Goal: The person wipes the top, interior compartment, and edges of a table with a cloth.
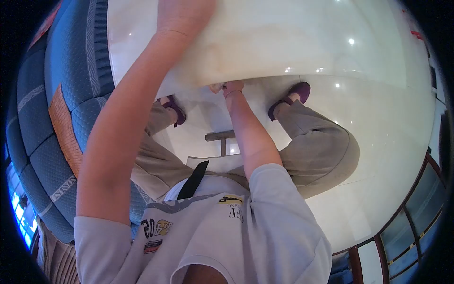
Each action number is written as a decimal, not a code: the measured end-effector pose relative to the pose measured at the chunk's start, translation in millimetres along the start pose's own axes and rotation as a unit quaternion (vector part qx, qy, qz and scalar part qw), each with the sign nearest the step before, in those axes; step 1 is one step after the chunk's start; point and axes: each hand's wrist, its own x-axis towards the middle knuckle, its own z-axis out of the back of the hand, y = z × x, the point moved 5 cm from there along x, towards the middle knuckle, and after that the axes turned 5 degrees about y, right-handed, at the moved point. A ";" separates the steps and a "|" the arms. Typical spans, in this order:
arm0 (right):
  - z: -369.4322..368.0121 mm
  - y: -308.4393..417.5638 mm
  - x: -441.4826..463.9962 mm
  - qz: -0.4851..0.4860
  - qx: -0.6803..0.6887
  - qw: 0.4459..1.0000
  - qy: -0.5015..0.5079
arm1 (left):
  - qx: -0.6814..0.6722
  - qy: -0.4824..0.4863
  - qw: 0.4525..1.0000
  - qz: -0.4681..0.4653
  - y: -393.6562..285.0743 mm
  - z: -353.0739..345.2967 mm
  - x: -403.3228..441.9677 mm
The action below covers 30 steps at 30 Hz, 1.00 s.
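Observation:
My left arm stretches forward over the pale, glossy tabletop (pixel 246 42). My left hand (pixel 187 13) lies over its surface at the top of the view. It is blurred and cut off by the frame edge, so its fingers do not show. Lower down, my right hand (pixel 234 86) is at the table's near edge, partly under it. Its fingers look closed around a small pale thing (pixel 216 87) too hidden to name. My knees are apart on either side of my right arm.
A sofa with a blue quilted cover (pixel 71 57) runs along the left, with an orange-brown mat (pixel 65 132) on it. Purple shoes (pixel 299 93) stand on the shiny tiled floor (pixel 378 189). A small T-shaped bar (pixel 220 136) is between my legs. Dark-framed glass panels (pixel 406 232) are at right.

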 end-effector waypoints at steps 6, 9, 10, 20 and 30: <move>48.2 118.5 5.5 0.129 -0.570 0.811 0.036 | 0.008 -0.009 1.000 -0.014 4.0 -2.6 -0.3; 72.4 198.0 -19.5 0.044 -0.613 0.783 0.097 | 0.015 -0.006 1.000 -0.019 5.7 -5.1 0.8; 81.5 221.6 -23.4 0.040 -0.663 0.744 0.069 | 0.020 -0.003 1.000 -0.022 5.5 -6.4 -0.4; 136.4 325.2 -11.5 0.052 -0.866 0.469 -0.165 | 0.018 -0.003 1.000 0.004 0.8 0.3 -2.7; 72.3 230.3 10.3 0.302 -0.694 0.639 -0.135 | 0.004 0.002 1.000 -0.006 2.8 -0.5 -0.7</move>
